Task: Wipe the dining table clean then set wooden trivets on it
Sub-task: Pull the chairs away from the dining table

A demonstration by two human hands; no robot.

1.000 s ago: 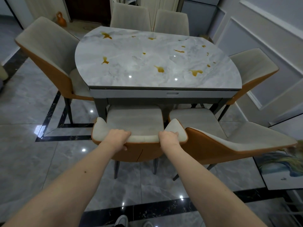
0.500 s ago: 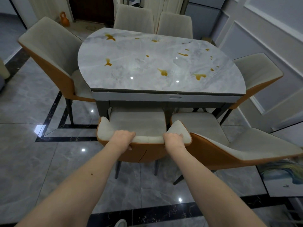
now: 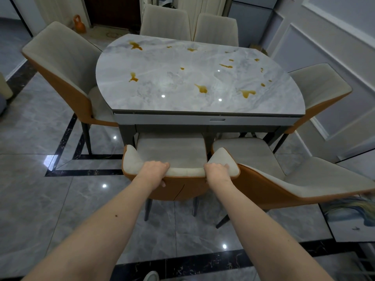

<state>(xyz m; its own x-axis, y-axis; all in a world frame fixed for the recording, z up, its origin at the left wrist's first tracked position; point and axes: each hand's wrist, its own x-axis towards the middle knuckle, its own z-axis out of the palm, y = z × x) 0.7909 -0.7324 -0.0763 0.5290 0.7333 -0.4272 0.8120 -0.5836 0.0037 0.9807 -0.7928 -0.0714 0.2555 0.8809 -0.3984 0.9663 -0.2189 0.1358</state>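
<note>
Hands [image 3: 155, 172] still on chair [image 3: 183, 186], nearer table [image 3: 162, 74].

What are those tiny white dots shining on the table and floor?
In the head view they are glare: overhead lights mirrored in the glossy marble table and the polished floor tiles. The wide lens also bends the chairs and walls at the picture's edges.

Chair [image 3: 172, 151] seat front hidden under table [image 3: 162, 63]; shoe [image 3: 151, 276] cut off.

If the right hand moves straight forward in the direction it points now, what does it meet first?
Probably the table's grey front edge. The right hand grips the chair back, pointing over the seat toward it; depth is unclear.
</note>
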